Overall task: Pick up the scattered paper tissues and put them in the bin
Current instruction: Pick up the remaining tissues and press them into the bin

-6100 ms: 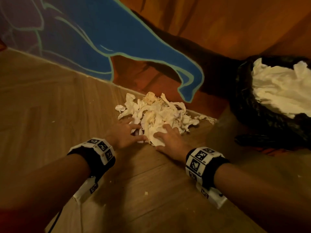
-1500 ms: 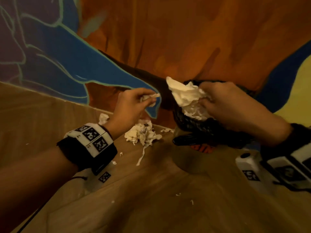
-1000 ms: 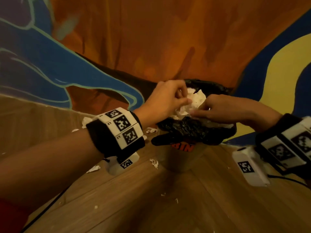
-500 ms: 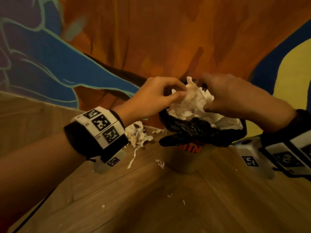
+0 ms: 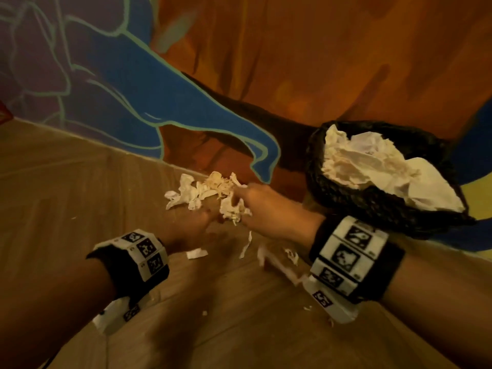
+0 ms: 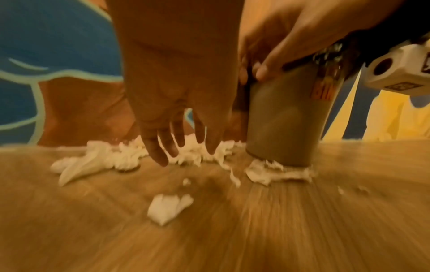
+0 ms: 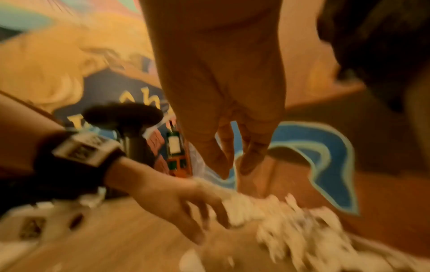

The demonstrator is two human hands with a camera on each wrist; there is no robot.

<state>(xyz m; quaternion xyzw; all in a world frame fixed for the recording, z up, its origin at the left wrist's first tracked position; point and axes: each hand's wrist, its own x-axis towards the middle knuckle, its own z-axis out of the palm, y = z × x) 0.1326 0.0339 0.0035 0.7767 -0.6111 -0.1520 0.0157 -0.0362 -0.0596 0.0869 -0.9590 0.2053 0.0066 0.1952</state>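
A small pile of crumpled white paper tissues lies on the wooden floor by the painted wall. Both hands are down at it. My left hand reaches in from the near side, its fingers straight and spread over the tissues. My right hand comes from the right; in the blurred right wrist view its fingers hang fairly straight above the tissues and hold nothing. The bin, lined with a black bag, stands right of the pile and is heaped with white tissues.
Loose scraps lie on the floor between my wrists, and one larger scrap lies in front of the left hand. A wad sits at the foot of the bin's body. The painted wall closes off the far side.
Both hands have come down from the top of the bin to the pile on the floor. The tissues they held there now lie in the bin.
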